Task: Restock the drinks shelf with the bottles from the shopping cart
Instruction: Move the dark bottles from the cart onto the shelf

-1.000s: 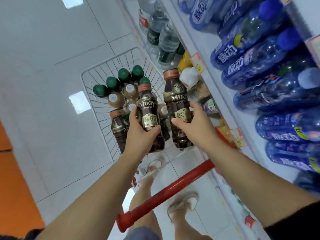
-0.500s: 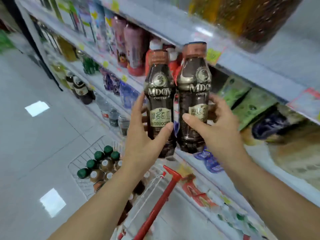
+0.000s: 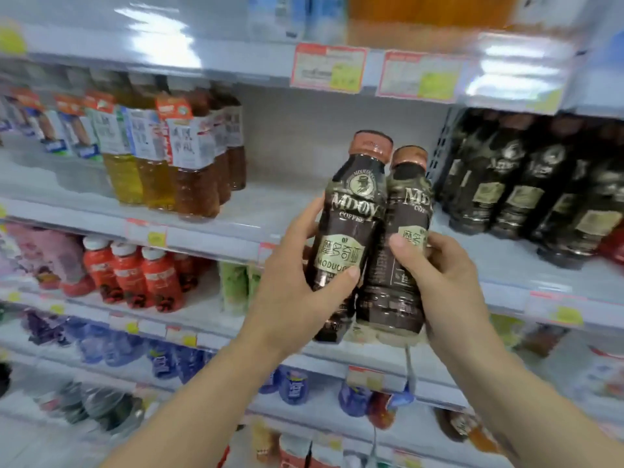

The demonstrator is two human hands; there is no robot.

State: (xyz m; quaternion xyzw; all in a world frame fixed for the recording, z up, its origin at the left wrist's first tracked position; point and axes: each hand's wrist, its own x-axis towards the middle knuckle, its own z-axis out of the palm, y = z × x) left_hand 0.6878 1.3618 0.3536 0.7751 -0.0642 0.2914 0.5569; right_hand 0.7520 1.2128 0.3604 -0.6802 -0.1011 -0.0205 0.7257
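Note:
I hold two dark coffee bottles with copper caps upright and side by side in front of the drinks shelf [image 3: 270,211]. My left hand [image 3: 297,292] grips the left coffee bottle [image 3: 354,211] around its lower half. My right hand [image 3: 442,285] grips the right coffee bottle [image 3: 405,231], which touches the left one. Both bottles hover before a bare stretch of the shelf, between tea bottles on the left and a row of matching coffee bottles [image 3: 526,190] on the right. The shopping cart is out of view.
Yellow and brown tea bottles [image 3: 175,163] stand on the same shelf to the left. Red bottles [image 3: 135,278] and green packs [image 3: 236,285] fill the shelf below, blue bottles [image 3: 293,386] lower still. Price tags [image 3: 329,67] line the shelf above.
Both hands have lifted the two coffee bottles from the cart up to the shelf. The view has swung from the cart and floor to face the shelves head-on.

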